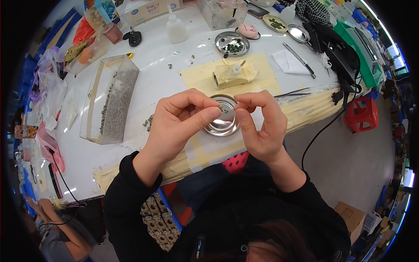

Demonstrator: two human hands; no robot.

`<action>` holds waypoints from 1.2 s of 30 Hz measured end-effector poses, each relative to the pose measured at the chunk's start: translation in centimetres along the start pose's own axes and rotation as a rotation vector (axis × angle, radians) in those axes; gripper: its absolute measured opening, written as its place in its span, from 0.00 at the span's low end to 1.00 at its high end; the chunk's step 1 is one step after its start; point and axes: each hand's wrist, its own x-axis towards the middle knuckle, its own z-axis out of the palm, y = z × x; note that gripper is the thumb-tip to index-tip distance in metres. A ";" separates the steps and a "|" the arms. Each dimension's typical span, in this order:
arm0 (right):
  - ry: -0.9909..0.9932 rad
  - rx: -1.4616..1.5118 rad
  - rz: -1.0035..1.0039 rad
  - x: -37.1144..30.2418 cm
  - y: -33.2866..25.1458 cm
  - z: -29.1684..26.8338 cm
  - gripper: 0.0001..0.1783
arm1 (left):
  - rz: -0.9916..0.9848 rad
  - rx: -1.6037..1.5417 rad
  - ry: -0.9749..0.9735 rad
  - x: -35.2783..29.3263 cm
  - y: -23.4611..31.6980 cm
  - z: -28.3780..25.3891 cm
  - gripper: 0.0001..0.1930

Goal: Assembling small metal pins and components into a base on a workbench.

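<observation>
Nearest, black sleeves (131,187) rise to two bare hands above the worktop (166,83) edge; the left hand (176,122) has thumb and forefinger pressed together in a grip on a tiny greenish piece (221,108); the right hand (257,124) pinches just beside it, fingertips almost meeting; directly beneath sits a small round metal dish (222,126); farther off, a taped block (233,75) on yellow paper, and a long clear tray (109,98) of grey bits to the left.

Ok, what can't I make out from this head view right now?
- Head view: the tiny piece pinched between left hand and right hand is too small to identify.
- Metal dish: its middle is hidden by both hands.
- Clear tray: its grey contents are too fine to resolve.
</observation>
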 end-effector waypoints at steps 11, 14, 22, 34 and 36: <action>0.128 -0.090 0.155 -0.4 2.8 -2.6 0.06 | 0.176 0.957 -0.007 1.0 -0.3 -0.4 0.03; 0.140 -0.047 0.194 -0.5 3.1 -2.7 0.06 | 0.156 0.979 -0.023 1.4 -0.8 -0.2 0.03; 0.135 -0.052 0.222 -0.4 3.0 -2.4 0.05 | 0.272 1.011 0.153 2.5 -1.4 -0.3 0.05; 0.095 -0.018 0.254 -0.4 3.4 -2.5 0.06 | -0.186 1.111 -0.176 -0.1 6.8 -6.9 0.04; 0.087 -0.011 0.257 -0.3 3.4 -2.4 0.06 | -0.166 1.152 -0.073 0.3 6.3 -6.1 0.06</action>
